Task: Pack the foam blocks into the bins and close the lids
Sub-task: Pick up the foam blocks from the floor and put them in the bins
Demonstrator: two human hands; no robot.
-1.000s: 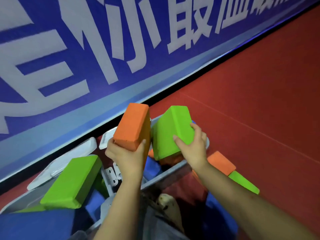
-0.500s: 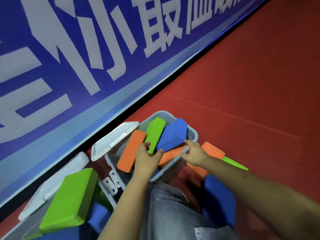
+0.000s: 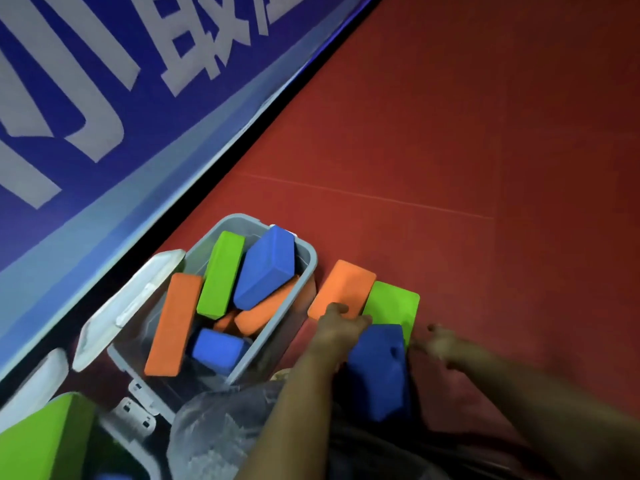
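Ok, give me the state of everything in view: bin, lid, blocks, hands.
Grey bin: open, crowded with blocks.
Its lid: off, lying beside it by the wall.
Blue block in bin: tilted, poking above the rim.
Orange floor block: flat on the floor, left hand touching it.
Green floor block: flat on the floor.
Blue floor block: between both hands.
Right hand: blurred, grip unclear.

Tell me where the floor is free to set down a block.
Bare red floor stretches beyond and right of the orange block and green block. Crowded: the bin is piled full; between bin and loose blocks only a narrow strip.
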